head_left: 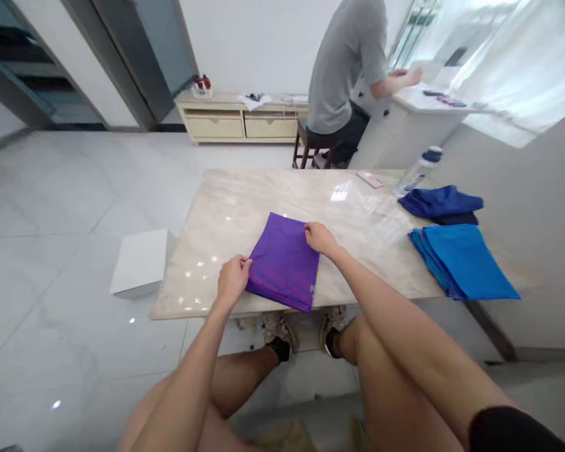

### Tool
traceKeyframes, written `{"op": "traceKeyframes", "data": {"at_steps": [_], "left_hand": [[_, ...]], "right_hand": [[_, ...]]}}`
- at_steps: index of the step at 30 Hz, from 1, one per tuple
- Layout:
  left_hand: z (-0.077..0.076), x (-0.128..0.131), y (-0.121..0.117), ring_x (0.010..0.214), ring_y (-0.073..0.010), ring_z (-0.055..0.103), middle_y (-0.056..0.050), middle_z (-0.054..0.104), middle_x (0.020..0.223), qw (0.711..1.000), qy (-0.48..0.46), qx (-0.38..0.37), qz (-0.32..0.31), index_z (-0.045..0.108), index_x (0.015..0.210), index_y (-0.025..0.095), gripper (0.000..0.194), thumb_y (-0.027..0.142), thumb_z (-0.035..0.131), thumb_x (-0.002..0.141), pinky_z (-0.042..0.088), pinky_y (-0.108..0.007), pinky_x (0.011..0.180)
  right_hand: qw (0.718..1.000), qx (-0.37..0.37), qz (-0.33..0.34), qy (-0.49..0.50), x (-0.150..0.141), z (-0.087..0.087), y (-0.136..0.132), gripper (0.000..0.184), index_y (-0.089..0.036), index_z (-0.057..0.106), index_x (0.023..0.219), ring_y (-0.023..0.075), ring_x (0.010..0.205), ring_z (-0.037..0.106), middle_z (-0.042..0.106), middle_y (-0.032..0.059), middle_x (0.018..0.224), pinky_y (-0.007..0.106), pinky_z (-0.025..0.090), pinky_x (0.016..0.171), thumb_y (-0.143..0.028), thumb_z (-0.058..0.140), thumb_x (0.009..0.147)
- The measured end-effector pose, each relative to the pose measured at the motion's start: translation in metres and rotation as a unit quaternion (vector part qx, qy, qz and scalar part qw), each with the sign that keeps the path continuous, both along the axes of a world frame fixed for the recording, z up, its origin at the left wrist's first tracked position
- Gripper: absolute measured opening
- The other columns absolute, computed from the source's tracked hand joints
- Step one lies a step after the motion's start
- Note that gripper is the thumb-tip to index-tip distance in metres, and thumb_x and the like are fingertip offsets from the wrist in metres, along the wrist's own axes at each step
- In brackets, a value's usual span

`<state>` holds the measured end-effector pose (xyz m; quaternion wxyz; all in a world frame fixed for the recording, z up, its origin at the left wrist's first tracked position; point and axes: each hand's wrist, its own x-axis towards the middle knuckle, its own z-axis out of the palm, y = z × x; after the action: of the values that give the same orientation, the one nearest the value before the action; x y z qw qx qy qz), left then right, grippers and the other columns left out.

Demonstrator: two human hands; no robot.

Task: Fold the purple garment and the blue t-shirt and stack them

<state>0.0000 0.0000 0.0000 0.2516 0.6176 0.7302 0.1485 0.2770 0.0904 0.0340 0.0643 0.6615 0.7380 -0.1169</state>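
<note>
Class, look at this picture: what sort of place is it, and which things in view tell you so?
Probably a room in a home. A marble-topped table carries a folded purple cloth and a blue stack, a low drawer cabinet stands by the wall, and a curtained window lights a person at a desk.

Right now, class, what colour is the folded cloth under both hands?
Purple; the folded cloth shows best in the head view.

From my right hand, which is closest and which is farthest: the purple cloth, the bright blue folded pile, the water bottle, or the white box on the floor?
1. Purple cloth: the right hand touches its far right corner.
2. Bright blue folded pile: on the table, off to the right.
3. Water bottle: far right of the table.
4. White box: on the floor, past the table's left edge.
</note>
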Motion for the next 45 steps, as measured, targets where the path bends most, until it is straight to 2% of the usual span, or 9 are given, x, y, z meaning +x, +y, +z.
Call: {"op": "traceKeyframes", "data": {"at_steps": [5, 9, 13, 18, 22, 28, 33, 37, 45], "left_hand": [[-0.005, -0.007, -0.003, 0.114, -0.0308, 0.076, -0.013, 0.081, 0.118, 0.994, 0.096, 0.034, -0.038, 0.078, 0.116, 0.020, 0.029, 0.029, 0.050, 0.112, 0.055, -0.038, 0.098], [-0.007, -0.004, -0.003, 0.119, -0.0294, 0.073, -0.016, 0.077, 0.125, 0.988, 0.108, 0.073, -0.082, 0.073, 0.124, 0.016, 0.032, 0.031, 0.047, 0.114, 0.054, -0.037, 0.104], [-0.003, 0.000, -0.004, 0.114, -0.0325, 0.076, -0.017, 0.078, 0.125, 0.990, 0.111, 0.029, -0.082, 0.068, 0.134, 0.016, 0.045, 0.052, 0.054, 0.112, 0.057, -0.038, 0.095], [0.010, 0.001, -0.011, 0.113, -0.0355, 0.078, -0.019, 0.082, 0.117, 0.977, 0.174, -0.051, -0.114, 0.079, 0.118, 0.020, 0.029, 0.038, 0.057, 0.109, 0.057, -0.039, 0.091], [0.020, -0.005, -0.019, 0.114, -0.0392, 0.079, -0.024, 0.081, 0.116, 0.964, 0.231, -0.102, -0.079, 0.082, 0.113, 0.016, 0.040, 0.038, 0.049, 0.111, 0.059, -0.043, 0.090], [0.027, -0.012, -0.008, 0.118, -0.0393, 0.077, -0.021, 0.078, 0.128, 0.970, 0.233, -0.055, -0.036, 0.073, 0.129, 0.016, 0.038, 0.040, 0.048, 0.111, 0.060, -0.045, 0.092], [0.028, -0.013, 0.002, 0.118, -0.0398, 0.076, -0.018, 0.082, 0.122, 0.978, 0.183, -0.099, -0.033, 0.075, 0.123, 0.021, 0.042, 0.051, 0.049, 0.111, 0.058, -0.044, 0.092], [0.025, -0.017, 0.004, 0.120, -0.0362, 0.076, -0.015, 0.082, 0.127, 0.976, 0.181, -0.113, -0.039, 0.079, 0.121, 0.024, 0.034, 0.042, 0.054, 0.108, 0.055, -0.039, 0.092], [0.029, -0.044, -0.001, 0.098, -0.0319, 0.080, -0.015, 0.085, 0.094, 0.952, 0.164, -0.246, -0.075, 0.079, 0.075, 0.021, 0.041, 0.048, 0.063, 0.102, 0.053, -0.034, 0.081]], "right_hand": [[0.996, -0.077, 0.049, -0.009, 0.014, 0.010, -0.014, 0.032, -0.009, 0.078, 0.126, 0.0305, 0.125, 0.074, 0.079, 0.0201, 0.131, 0.031, 0.054, 0.104, -0.023, 0.053, 0.111], [0.979, -0.091, 0.179, 0.019, 0.003, 0.010, -0.053, 0.022, -0.012, 0.075, 0.123, 0.0288, 0.118, 0.074, 0.076, 0.0187, 0.130, 0.032, 0.053, 0.103, -0.026, 0.065, 0.108], [0.949, -0.081, 0.299, 0.064, -0.015, -0.001, -0.089, 0.024, -0.012, 0.071, 0.128, 0.0279, 0.113, 0.073, 0.071, 0.0180, 0.128, 0.035, 0.054, 0.100, -0.027, 0.059, 0.112], [0.923, -0.108, 0.348, 0.121, -0.015, -0.003, -0.096, 0.025, -0.012, 0.073, 0.129, 0.0250, 0.115, 0.071, 0.072, 0.0155, 0.127, 0.034, 0.053, 0.105, -0.017, 0.060, 0.109], [0.956, -0.077, 0.277, 0.063, 0.005, 0.010, -0.081, 0.028, -0.012, 0.077, 0.117, 0.0261, 0.110, 0.073, 0.076, 0.0168, 0.120, 0.033, 0.052, 0.100, -0.023, 0.051, 0.114], [0.988, -0.059, 0.137, -0.030, 0.046, 0.012, -0.065, 0.036, -0.010, 0.077, 0.121, 0.0311, 0.116, 0.076, 0.078, 0.0211, 0.124, 0.034, 0.053, 0.096, -0.026, 0.045, 0.115], [0.989, -0.071, 0.117, -0.048, 0.056, 0.009, -0.070, 0.037, -0.013, 0.077, 0.122, 0.0329, 0.116, 0.077, 0.078, 0.0196, 0.127, 0.037, 0.056, 0.092, -0.028, 0.044, 0.114], [0.990, -0.057, 0.125, -0.034, 0.045, 0.014, -0.076, 0.037, -0.015, 0.077, 0.120, 0.0327, 0.114, 0.078, 0.079, 0.0181, 0.125, 0.037, 0.056, 0.091, -0.032, 0.044, 0.115], [0.992, -0.055, 0.102, -0.053, 0.029, 0.027, -0.077, 0.038, -0.014, 0.077, 0.118, 0.0347, 0.115, 0.077, 0.079, 0.0213, 0.124, 0.038, 0.056, 0.090, -0.035, 0.046, 0.115]]}}
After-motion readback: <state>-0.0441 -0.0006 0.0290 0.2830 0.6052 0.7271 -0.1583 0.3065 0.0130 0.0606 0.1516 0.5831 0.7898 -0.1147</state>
